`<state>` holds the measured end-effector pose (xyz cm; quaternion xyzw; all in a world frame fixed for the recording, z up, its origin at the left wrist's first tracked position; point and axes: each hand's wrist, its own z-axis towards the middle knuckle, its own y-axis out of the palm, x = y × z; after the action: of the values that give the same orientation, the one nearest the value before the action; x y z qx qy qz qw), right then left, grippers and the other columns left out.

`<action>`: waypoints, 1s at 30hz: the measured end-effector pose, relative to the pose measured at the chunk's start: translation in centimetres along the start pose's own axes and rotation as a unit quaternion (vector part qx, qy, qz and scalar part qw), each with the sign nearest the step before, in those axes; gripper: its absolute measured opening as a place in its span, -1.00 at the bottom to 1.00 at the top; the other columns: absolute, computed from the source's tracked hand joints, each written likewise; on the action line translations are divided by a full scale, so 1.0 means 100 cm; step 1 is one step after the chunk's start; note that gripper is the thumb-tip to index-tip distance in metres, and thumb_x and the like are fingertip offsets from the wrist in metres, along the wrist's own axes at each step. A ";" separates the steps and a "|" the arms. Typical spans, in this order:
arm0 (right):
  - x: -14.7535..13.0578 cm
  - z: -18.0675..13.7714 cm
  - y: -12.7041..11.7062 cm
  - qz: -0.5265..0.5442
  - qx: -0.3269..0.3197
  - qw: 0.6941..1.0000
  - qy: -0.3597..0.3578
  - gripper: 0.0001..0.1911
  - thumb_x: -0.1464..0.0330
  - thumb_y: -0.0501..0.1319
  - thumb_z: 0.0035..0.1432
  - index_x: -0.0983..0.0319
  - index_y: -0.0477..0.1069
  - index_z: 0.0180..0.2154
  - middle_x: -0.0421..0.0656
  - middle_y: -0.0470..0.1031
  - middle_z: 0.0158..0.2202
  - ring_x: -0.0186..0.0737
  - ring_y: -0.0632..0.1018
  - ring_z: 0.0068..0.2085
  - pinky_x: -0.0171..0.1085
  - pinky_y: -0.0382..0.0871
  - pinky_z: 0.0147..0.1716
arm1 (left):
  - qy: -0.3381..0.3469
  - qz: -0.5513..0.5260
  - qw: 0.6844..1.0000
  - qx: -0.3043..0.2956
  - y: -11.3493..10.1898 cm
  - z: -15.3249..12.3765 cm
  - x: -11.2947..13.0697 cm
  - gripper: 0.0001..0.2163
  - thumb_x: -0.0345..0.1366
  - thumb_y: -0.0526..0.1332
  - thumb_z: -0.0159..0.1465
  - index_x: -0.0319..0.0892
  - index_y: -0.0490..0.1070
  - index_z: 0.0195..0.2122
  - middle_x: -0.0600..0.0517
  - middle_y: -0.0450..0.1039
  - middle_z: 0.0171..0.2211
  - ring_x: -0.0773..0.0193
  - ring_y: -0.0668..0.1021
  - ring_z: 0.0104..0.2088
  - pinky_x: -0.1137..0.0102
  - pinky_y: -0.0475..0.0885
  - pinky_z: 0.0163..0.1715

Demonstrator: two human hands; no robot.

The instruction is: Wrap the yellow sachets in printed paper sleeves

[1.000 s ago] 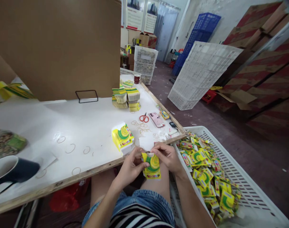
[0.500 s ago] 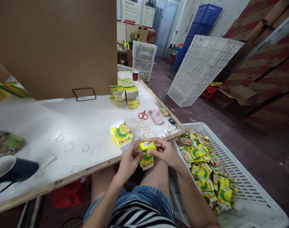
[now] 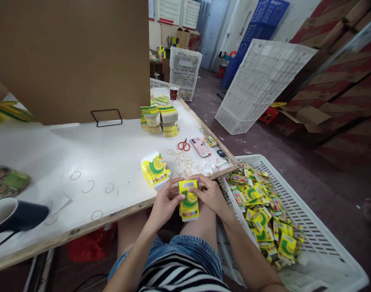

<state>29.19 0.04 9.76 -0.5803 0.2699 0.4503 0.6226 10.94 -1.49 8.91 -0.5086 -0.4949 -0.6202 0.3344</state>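
Observation:
A yellow and green packet with a barcode flap folded over its top is held over my lap, just in front of the table edge. My left hand grips its left side, thumb pressed on the front. My right hand closes on its right side and top. A small stack of the same packets lies on the white table just beyond my left hand. Loose rubber bands are scattered close by.
A white crate at my right holds a heap of loose packets. On the table lie red scissors, a pink phone, bundled packets, and a dark mug at left. A cardboard sheet stands behind.
The white flap above the packet has been folded down, so the barcode now shows on top. Both hands have shifted slightly along the packet and keep hold of it.

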 end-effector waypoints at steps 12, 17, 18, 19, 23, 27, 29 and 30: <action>0.028 -0.028 -0.060 -0.249 0.326 0.912 -0.005 -0.69 0.14 0.19 0.16 0.23 0.54 -0.26 0.02 0.48 -0.22 0.05 0.43 -0.11 0.05 0.24 -0.03 | 0.187 0.364 0.904 0.119 -0.007 0.016 -0.015 -0.64 -0.38 0.18 0.24 -0.11 0.36 0.08 -0.14 0.36 0.15 0.03 0.37 0.21 0.04 0.23 0.22; 0.053 -0.029 -0.072 -0.316 0.280 0.906 0.021 -0.59 0.07 0.18 0.13 0.26 0.51 -0.19 0.08 0.45 -0.18 0.11 0.41 -0.07 0.08 0.24 -0.05 | 0.189 0.561 0.788 0.169 -0.050 0.024 -0.023 -0.60 -0.41 0.23 0.17 -0.23 0.33 0.07 -0.24 0.26 0.20 -0.13 0.23 0.28 -0.09 0.19 0.22; 0.054 -0.025 -0.060 -0.279 0.244 0.929 0.015 -0.63 0.10 0.18 0.14 0.25 0.50 -0.20 0.05 0.47 -0.20 0.07 0.43 -0.10 0.04 0.27 -0.06 | 0.184 0.577 0.778 0.166 -0.054 0.024 -0.025 -0.64 -0.43 0.20 0.19 -0.24 0.35 0.04 -0.24 0.30 0.17 -0.11 0.28 0.26 -0.06 0.24 0.20; 0.053 -0.019 -0.046 -0.236 0.209 0.949 0.009 -0.67 0.13 0.19 0.15 0.24 0.50 -0.21 0.02 0.49 -0.21 0.03 0.45 -0.12 -0.01 0.30 -0.08 | 0.179 0.587 0.772 0.166 -0.057 0.023 -0.025 -0.69 -0.44 0.17 0.21 -0.24 0.37 0.00 -0.24 0.34 0.14 -0.09 0.33 0.23 -0.01 0.30 0.18; 0.036 0.014 0.024 -0.084 0.135 0.987 0.018 -0.74 0.19 0.18 0.16 0.20 0.52 -0.24 -0.08 0.56 -0.25 -0.12 0.52 -0.27 -0.16 0.39 -0.20 | 0.170 0.592 0.772 0.158 -0.060 0.021 -0.025 -0.73 -0.45 0.15 0.22 -0.22 0.39 -0.04 -0.21 0.42 0.09 -0.04 0.43 0.16 0.09 0.42 0.09; 0.019 0.052 0.083 -0.029 0.122 0.992 0.015 -0.70 0.26 0.21 0.13 0.23 0.52 -0.12 -0.06 0.58 -0.19 -0.15 0.53 -0.31 -0.18 0.43 -0.23 | 0.186 0.560 0.795 0.144 -0.060 0.020 -0.023 -0.66 -0.48 0.14 0.21 -0.19 0.33 0.03 -0.19 0.41 0.10 -0.01 0.42 0.17 0.10 0.41 0.10; 0.013 0.063 0.103 -0.026 0.103 0.994 -0.005 -0.70 0.36 0.21 0.11 0.21 0.51 -0.09 -0.06 0.58 -0.16 -0.12 0.53 -0.23 -0.16 0.41 -0.15 | 0.189 0.526 0.814 0.156 -0.059 0.018 -0.023 -0.64 -0.50 0.11 0.21 -0.16 0.30 0.04 -0.17 0.43 0.07 0.03 0.47 0.12 0.13 0.44 0.05; 0.011 0.066 0.109 -0.030 0.104 0.994 -0.013 -0.68 0.40 0.21 0.10 0.21 0.51 -0.07 -0.06 0.57 -0.14 -0.10 0.53 -0.17 -0.14 0.39 -0.10 | 0.187 0.507 0.824 0.168 -0.058 0.017 -0.023 -0.64 -0.50 0.11 0.21 -0.15 0.28 0.04 -0.16 0.44 0.05 0.06 0.51 0.08 0.15 0.47 0.01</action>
<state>18.88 5.81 4.80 -0.5142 0.2893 0.4085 0.6964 6.71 1.57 5.11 -0.4984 -0.1916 -0.3537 0.7680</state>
